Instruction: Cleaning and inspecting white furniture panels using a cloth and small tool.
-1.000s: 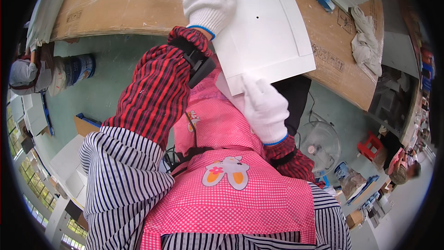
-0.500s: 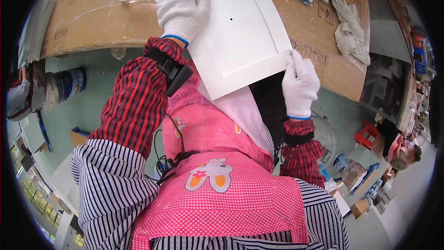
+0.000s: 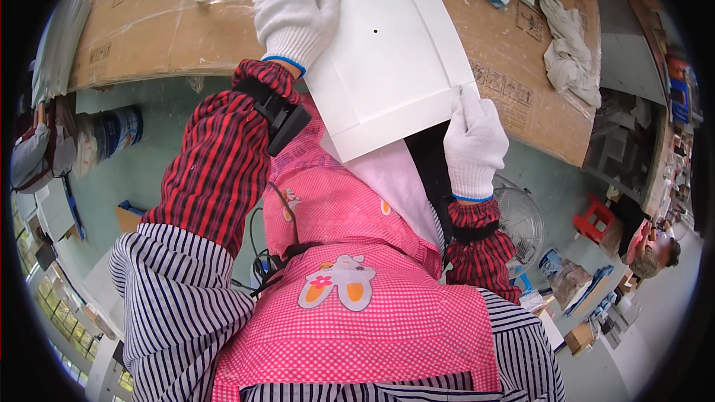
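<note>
Head view: white panel flat on cardboard-covered bench, near edge overhanging toward pink apron. Left hand gloved, spread flat on panel's left edge. Right hand gloved, fingers curled onto lower right corner. Crumpled rag well off right.

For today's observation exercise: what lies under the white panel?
The white panel rests on a cardboard-covered table; its near corner overhangs the pink apron. Anything beneath its middle is hidden.
</note>
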The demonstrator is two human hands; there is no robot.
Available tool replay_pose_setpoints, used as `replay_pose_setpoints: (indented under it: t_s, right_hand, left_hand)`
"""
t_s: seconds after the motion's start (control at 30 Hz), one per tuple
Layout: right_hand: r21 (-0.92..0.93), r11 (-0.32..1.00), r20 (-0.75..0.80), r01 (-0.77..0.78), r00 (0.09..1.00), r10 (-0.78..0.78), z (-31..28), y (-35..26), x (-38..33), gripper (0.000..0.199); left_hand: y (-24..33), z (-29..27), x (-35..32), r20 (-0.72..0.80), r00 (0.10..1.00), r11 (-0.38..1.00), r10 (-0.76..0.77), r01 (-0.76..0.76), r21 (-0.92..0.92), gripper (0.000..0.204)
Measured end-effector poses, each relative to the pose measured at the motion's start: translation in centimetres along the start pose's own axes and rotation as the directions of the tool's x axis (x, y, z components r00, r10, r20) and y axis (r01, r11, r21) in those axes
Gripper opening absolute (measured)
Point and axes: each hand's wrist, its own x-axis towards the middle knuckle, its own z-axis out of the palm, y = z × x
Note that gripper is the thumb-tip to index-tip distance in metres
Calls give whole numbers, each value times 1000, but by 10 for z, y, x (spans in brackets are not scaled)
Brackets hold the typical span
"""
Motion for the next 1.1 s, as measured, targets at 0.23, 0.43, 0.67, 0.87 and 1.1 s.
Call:
replay_pose_setpoints:
  t_s: [0.23,0.43,0.67,0.87,1.1]
  right_hand:
    - [-74,997,-12,31,999,-32,1,14,5,27]
    - [-12,1000,3,17,1000,-17,-1,9,9,24]
    - [110,980,110,165,978,-177,2,-45,-35,35]
    - [6,999,-5,50,999,-50,-3,13,-5,24]
    - [217,970,4,110,994,-114,-9,-1,-14,23]
  left_hand:
    - [-1,1,0,4,1000,1000,6,-6,3,52]
    - [-1,-1,-1,4,1000,1000,-2,2,0,52]
    - [0,2,0,9,1000,1000,20,-20,5,52]
    - [-2,1,-2,17,1000,1000,-3,3,28,53]
    - [-2,4,-1,33,999,999,-30,30,17,54]
